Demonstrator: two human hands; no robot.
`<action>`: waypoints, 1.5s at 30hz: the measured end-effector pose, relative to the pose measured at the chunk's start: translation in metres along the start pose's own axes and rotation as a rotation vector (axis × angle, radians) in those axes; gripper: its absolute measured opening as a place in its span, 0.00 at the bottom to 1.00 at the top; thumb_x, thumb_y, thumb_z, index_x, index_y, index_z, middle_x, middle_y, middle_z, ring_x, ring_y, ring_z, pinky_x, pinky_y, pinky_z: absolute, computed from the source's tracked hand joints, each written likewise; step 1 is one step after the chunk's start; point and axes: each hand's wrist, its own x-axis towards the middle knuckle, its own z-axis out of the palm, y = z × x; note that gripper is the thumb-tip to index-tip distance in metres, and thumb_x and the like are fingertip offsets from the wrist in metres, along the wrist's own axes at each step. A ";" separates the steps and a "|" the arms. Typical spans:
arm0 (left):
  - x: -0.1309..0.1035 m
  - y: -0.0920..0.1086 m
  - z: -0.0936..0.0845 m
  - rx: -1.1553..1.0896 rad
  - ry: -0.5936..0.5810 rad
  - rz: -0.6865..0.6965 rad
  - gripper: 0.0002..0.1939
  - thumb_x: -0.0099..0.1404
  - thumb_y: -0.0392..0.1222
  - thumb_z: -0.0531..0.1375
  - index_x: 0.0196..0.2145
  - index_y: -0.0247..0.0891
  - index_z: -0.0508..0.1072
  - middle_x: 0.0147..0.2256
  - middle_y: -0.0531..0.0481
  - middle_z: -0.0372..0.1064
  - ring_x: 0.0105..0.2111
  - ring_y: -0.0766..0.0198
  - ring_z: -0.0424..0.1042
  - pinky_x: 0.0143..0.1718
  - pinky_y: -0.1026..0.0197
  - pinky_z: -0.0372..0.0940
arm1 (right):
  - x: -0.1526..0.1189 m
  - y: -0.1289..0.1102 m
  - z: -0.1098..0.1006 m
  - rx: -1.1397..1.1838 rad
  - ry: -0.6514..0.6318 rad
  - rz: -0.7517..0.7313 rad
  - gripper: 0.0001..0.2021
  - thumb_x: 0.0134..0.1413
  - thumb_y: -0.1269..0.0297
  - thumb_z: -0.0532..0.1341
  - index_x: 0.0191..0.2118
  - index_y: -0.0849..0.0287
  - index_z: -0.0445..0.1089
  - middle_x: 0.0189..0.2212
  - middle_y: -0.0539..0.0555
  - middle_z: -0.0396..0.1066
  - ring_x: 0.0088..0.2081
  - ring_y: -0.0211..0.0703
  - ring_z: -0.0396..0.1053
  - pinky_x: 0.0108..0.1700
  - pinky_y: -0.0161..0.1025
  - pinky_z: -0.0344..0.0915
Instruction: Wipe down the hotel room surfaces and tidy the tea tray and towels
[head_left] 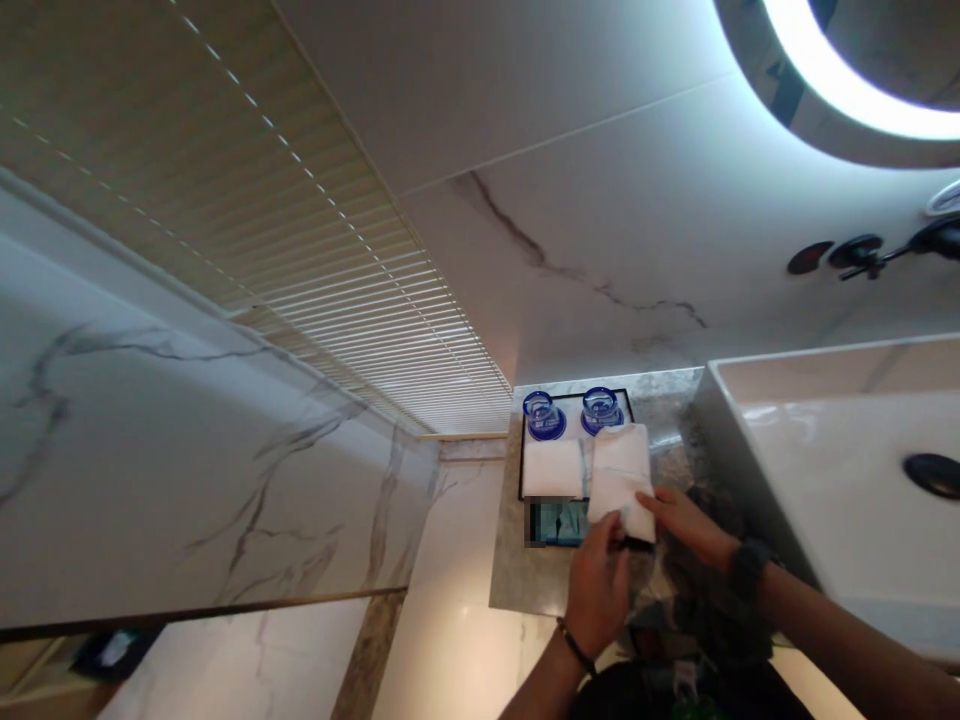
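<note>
A folded white cloth (621, 475) lies over the right part of a dark-rimmed tray (521, 478) and past its front edge. My right hand (690, 525) pinches the cloth's right side. At its lower left edge is my left hand (598, 590), fingers bent and closed against the cloth. Another folded white cloth (553, 468) rests flat on the tray's left half. Behind the cloths, two clear glasses (540, 408) stand near round blue pieces. A phone-like dark rectangle with a teal screen (568, 523) lies in front of the tray, partly blurred out.
The grey stone counter (517, 580) ends at the left and front. A white basin (847, 470) with a black drain (934, 473) stands to the right. Black taps (862, 255) and a lit round mirror (847, 80) are on the wall. Window blinds (375, 310) hang at left.
</note>
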 end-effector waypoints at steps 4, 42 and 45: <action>0.019 -0.013 -0.002 0.448 -0.259 0.281 0.24 0.67 0.34 0.51 0.60 0.41 0.66 0.63 0.39 0.58 0.66 0.51 0.52 0.69 0.44 0.42 | 0.013 -0.002 -0.002 0.098 0.045 0.137 0.17 0.56 0.51 0.58 0.34 0.63 0.69 0.29 0.59 0.72 0.27 0.42 0.68 0.25 0.33 0.63; 0.173 0.006 -0.005 0.775 -0.013 -0.100 0.15 0.67 0.40 0.57 0.48 0.30 0.72 0.48 0.35 0.73 0.51 0.53 0.72 0.53 0.57 0.64 | 0.016 -0.010 -0.013 -0.338 0.351 -0.050 0.27 0.38 0.40 0.50 0.31 0.59 0.69 0.26 0.59 0.72 0.28 0.55 0.69 0.29 0.45 0.62; 0.170 0.006 -0.003 0.818 -0.017 -0.091 0.16 0.67 0.41 0.57 0.49 0.28 0.71 0.48 0.34 0.73 0.51 0.52 0.71 0.53 0.56 0.64 | 0.016 -0.010 -0.014 -0.360 0.368 -0.045 0.27 0.39 0.39 0.49 0.32 0.59 0.69 0.26 0.59 0.72 0.28 0.55 0.69 0.29 0.45 0.61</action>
